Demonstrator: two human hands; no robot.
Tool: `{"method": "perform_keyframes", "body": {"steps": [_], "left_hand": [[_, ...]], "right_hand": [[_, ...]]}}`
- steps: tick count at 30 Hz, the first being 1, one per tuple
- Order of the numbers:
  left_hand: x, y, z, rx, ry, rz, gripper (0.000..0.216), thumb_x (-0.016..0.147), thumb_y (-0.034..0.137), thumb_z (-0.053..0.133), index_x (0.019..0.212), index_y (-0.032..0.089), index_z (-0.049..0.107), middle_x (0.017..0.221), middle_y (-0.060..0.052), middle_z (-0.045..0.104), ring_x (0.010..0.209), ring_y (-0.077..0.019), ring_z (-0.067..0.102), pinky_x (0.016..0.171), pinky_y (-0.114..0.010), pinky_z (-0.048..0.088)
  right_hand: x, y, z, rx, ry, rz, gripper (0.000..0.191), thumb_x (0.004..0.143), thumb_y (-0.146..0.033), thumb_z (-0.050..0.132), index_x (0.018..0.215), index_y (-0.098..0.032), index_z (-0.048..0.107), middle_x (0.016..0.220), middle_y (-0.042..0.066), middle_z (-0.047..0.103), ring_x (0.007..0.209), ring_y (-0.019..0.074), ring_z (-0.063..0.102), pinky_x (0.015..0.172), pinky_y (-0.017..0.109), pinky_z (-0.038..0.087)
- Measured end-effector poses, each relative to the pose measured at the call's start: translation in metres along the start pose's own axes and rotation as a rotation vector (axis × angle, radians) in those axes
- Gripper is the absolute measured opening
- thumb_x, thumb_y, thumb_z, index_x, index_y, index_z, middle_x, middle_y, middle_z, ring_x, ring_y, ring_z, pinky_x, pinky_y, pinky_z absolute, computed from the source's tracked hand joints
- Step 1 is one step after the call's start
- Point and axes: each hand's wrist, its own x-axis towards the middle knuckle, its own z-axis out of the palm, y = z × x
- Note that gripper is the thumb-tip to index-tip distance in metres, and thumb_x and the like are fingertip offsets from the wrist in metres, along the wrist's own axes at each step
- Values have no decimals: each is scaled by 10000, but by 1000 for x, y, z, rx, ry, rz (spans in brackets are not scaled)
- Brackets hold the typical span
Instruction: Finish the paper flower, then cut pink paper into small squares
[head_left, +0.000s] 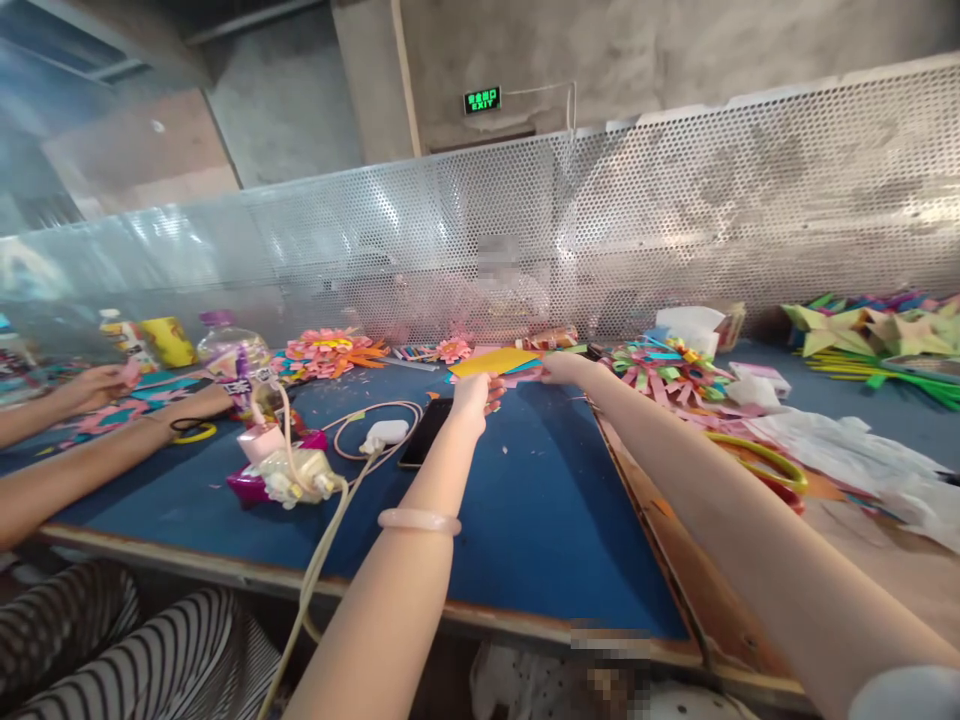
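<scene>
Blue worktop (525, 520) below; my left hand (474, 397) and right hand (561, 368) both pinch the yellow paper (495, 361), its long axis running between them.

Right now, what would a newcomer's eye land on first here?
The left hand and right hand stretch out together, holding a yellow paper over the far part of the blue table. Paper flowers lie to its left and folded stars at far right. Another person's arms rest at the left edge.
</scene>
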Motion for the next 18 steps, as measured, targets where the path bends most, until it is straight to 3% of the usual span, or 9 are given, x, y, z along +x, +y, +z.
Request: {"method": "perform_keyframes", "body": {"steps": [4, 8, 18], "left_hand": [[-1, 1, 2, 30, 2, 13, 92, 692, 159, 538, 754, 145, 605, 776, -55, 661, 533, -93, 564, 501, -221, 405], [-6, 2, 1, 57, -8, 17, 102, 705, 164, 534, 780, 148, 602, 780, -53, 657, 534, -91, 562, 491, -216, 402], [-7, 1, 0, 78, -29, 6, 122, 722, 138, 480, 796, 145, 577, 802, -58, 659, 538, -87, 571, 480, -200, 397]], "right_hand": [[3, 1, -1, -6, -29, -34, 303, 770, -276, 504, 959, -143, 699, 896, 90, 703, 784, 199, 649, 675, 231, 452], [5, -4, 0, -51, -12, -37, 286, 718, -161, 540, 946, -88, 698, 941, 154, 687, 864, 241, 646, 719, 258, 462], [0, -10, -12, -29, 195, 140, 338, 824, -47, 393, 1054, -47, 641, 1027, 252, 633, 1001, 262, 607, 858, 349, 434]]}}
